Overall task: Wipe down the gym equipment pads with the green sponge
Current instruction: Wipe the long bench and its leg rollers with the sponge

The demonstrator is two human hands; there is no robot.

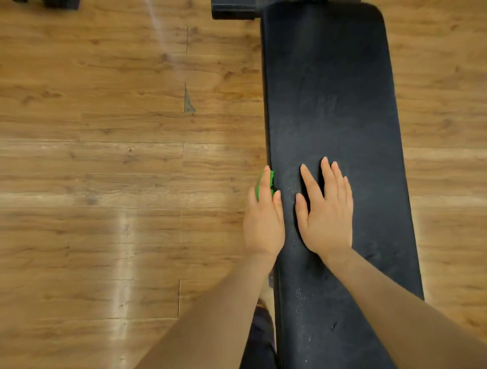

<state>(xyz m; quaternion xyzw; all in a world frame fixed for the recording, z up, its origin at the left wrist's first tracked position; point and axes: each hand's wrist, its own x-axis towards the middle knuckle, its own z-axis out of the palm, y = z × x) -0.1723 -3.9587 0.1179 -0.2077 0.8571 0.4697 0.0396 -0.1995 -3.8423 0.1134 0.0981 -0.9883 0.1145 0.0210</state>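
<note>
A long black bench pad [332, 92] runs from the top of the view down to the bottom right. My left hand [263, 226] is at the pad's left edge and holds the green sponge [259, 184], which sits against the pad's side and is mostly hidden under my fingers. My right hand [325, 210] rests flat on top of the pad with fingers straight and spread, holding nothing. Pale specks dot the pad's surface near my hands and lower down.
Wooden plank floor [105, 158] lies to the left and right of the bench. A black block of equipment [233, 9] sits at the pad's top left end, and another dark object [62, 3] shows at the top left corner.
</note>
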